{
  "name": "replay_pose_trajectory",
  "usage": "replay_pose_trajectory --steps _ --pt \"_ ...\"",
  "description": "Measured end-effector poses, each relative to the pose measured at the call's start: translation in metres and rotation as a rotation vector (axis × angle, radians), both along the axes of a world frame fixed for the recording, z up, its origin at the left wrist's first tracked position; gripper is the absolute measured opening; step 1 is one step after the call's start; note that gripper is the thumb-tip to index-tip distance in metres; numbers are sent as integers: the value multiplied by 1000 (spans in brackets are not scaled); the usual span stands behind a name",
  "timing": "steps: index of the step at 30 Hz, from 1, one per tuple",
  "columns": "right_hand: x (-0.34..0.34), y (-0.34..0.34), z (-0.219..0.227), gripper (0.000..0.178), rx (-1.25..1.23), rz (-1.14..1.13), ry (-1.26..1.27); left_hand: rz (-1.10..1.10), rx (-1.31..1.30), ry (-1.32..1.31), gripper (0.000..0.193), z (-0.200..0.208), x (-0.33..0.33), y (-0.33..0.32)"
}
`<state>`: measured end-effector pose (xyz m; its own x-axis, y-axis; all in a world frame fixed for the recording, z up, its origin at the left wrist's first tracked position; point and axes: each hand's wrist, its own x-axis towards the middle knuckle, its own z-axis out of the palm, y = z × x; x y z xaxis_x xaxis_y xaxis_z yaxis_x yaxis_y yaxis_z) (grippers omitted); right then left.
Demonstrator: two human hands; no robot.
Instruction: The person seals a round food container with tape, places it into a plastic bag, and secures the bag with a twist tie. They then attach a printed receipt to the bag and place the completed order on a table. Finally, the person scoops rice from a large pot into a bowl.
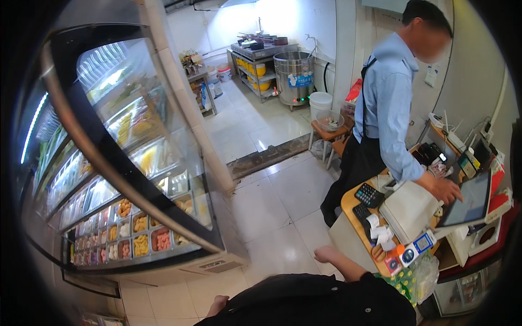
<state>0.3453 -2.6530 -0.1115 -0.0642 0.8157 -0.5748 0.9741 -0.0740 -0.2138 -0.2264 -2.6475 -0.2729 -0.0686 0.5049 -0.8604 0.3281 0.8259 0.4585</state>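
Observation:
My right hand hangs over the tiled floor, just left of the counter. Its fingers are curled in, and nothing shows in them. Low in the picture, part of my left hand sticks out beside my dark jacket; its fingers are too hidden to read. Neither hand touches anything around it. The wooden-topped counter on the right is nearest to my right hand. On it are a calculator, crumpled receipt paper and a white boxy machine.
Across the counter a person in a blue shirt touches a tilted screen. A glass display fridge with trays of food fills the left. A raised sill crosses the doorway to a kitchen with a large steel pot.

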Motion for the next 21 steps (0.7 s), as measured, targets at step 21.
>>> replay_pose_trajectory --steps 21 --pt "261 539 -35 33 -350 -36 4 -77 61 -172 34 49 343 639"
